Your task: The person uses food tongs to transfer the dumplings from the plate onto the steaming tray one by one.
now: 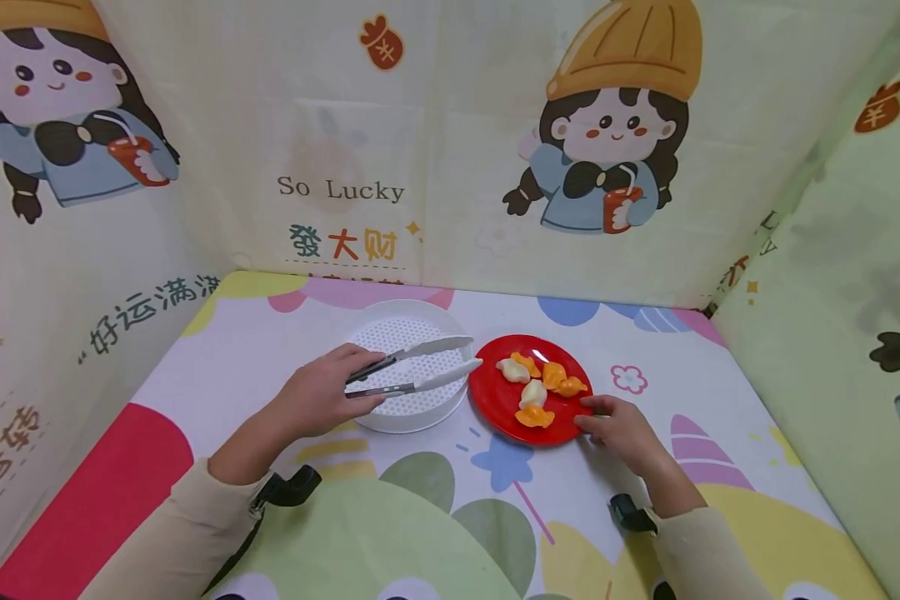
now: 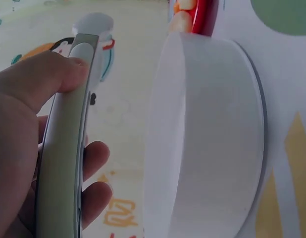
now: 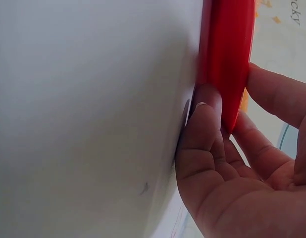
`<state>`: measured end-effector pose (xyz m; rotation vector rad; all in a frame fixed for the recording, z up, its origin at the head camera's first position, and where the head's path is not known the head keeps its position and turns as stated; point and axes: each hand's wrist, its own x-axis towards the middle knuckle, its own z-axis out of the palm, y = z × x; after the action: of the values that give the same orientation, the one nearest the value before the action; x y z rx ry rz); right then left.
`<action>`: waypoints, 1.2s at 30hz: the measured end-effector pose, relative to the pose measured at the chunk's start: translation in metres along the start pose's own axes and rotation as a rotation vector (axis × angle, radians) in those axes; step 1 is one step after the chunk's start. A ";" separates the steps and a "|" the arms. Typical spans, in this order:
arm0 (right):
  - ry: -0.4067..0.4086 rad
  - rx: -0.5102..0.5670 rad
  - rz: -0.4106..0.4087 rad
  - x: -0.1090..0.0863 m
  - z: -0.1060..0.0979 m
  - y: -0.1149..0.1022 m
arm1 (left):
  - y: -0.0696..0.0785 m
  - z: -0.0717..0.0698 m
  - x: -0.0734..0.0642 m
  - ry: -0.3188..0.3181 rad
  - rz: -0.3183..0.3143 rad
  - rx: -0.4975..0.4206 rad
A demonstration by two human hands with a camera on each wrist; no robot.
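Observation:
My left hand (image 1: 328,390) grips a pair of tongs (image 1: 438,375) with grey-white tips, its two arms spread apart. In the left wrist view the thumb lies along the handle (image 2: 66,134). Beneath the tongs, a round white steamer basket (image 1: 412,421) with a perforated bottom stands on the table. A red plate (image 1: 498,408) sits right at the basket's right side, its rim below the tong tips. Several small dumplings, white (image 1: 534,393) and orange (image 1: 535,416), lie on it. My right hand (image 1: 626,433) pinches the plate's right rim (image 3: 232,64) between thumb and fingers.
A patterned cloth (image 1: 435,533) covers the table. Printed curtains (image 1: 465,150) hang behind it and at both sides, close to the table edges. Each wrist carries a small black camera, the left one (image 1: 291,487) just above the cloth.

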<state>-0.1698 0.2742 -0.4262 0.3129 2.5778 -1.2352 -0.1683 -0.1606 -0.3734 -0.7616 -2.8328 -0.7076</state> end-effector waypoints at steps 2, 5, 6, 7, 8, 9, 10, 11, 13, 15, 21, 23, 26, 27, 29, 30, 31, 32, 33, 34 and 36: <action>-0.003 0.004 -0.001 0.000 0.000 0.001 | 0.004 0.004 0.003 -0.024 0.025 0.007; -0.006 0.005 0.000 0.001 0.000 0.001 | 0.009 0.010 0.007 -0.060 0.062 0.014; -0.006 0.003 0.001 0.001 0.000 0.001 | 0.011 0.012 0.008 -0.070 0.070 0.016; -0.006 0.003 0.001 0.001 0.000 0.002 | 0.013 0.014 0.010 -0.080 0.080 0.023; -0.006 0.003 0.002 0.001 -0.001 0.002 | 0.015 0.016 0.012 -0.089 0.087 0.032; -0.006 0.004 0.001 0.001 -0.001 0.001 | 0.017 0.018 0.014 -0.098 0.094 0.041; -0.006 0.005 0.000 0.001 -0.001 0.001 | 0.019 0.019 0.015 -0.107 0.096 0.048; -0.006 0.005 -0.001 0.001 -0.001 0.001 | 0.021 0.020 0.017 -0.118 0.097 0.052; -0.006 0.007 -0.001 0.001 -0.001 0.001 | 0.025 0.022 0.021 -0.140 0.097 0.056; -0.006 0.006 -0.001 0.001 -0.001 0.001 | 0.028 0.024 0.024 -0.167 0.088 0.053; -0.006 0.002 0.003 0.001 0.000 0.003 | 0.037 0.032 0.032 -0.232 0.044 0.020; -0.005 0.004 0.003 0.001 0.000 0.003 | 0.040 0.035 0.034 -0.248 0.034 0.014; -0.002 0.006 0.001 0.001 0.001 0.003 | 0.045 0.038 0.038 -0.273 0.024 0.018; -0.001 0.007 0.002 0.001 0.001 0.003 | 0.047 0.038 0.039 -0.282 0.021 0.016; -0.002 0.006 -0.003 0.001 0.001 0.004 | 0.050 0.039 0.041 -0.294 0.017 0.015; -0.003 0.007 -0.006 0.001 0.001 0.004 | 0.052 0.040 0.042 -0.296 0.017 0.016; -0.003 0.007 -0.008 0.001 0.001 0.004 | 0.053 0.041 0.043 -0.299 0.018 0.016; -0.003 0.008 -0.009 0.001 0.001 0.005 | 0.054 0.042 0.044 -0.301 0.019 0.017; -0.003 0.009 -0.009 0.001 0.001 0.005 | 0.055 0.043 0.045 -0.305 0.020 0.020; -0.004 0.009 -0.011 0.001 0.001 0.005 | 0.056 0.044 0.046 -0.309 0.020 0.025; -0.004 0.007 -0.012 0.001 0.000 0.006 | 0.059 0.046 0.049 -0.321 0.018 0.031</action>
<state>-0.1691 0.2775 -0.4308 0.2963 2.5760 -1.2486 -0.1809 -0.0727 -0.3786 -0.9738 -3.1055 -0.5839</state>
